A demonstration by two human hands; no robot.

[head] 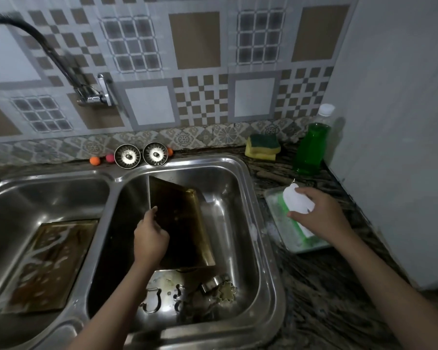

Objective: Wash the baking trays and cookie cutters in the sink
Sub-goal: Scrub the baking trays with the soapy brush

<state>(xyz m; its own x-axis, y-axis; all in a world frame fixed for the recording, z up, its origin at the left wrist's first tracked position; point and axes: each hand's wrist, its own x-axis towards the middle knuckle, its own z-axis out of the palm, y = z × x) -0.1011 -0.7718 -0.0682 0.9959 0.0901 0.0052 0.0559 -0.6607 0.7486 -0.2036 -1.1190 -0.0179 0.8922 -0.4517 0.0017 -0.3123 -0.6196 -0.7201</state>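
1. A steel double sink [268,248] fills the view, with two bowls side by side.
2. A dark baking tray [185,223] stands tilted on edge in the right bowl. It looks stiff, wet and probably slippery, so it is best held by its raised rim.
3. A second tray [48,266] lies flat in the left bowl, streaked with suds.
4. The person's left hand [151,238] grips the left edge of the tilted tray, fingers curled around it.
5. The right hand [319,213] holds a white scrubber [297,200] over a soapy dish [281,223] on the counter, fingers curled around it.
6. Small metal cookie cutters [226,290] lie on the right bowl's floor near the front. They look light, thin-edged and easily bent, so gentle pinching at the sides would suit.
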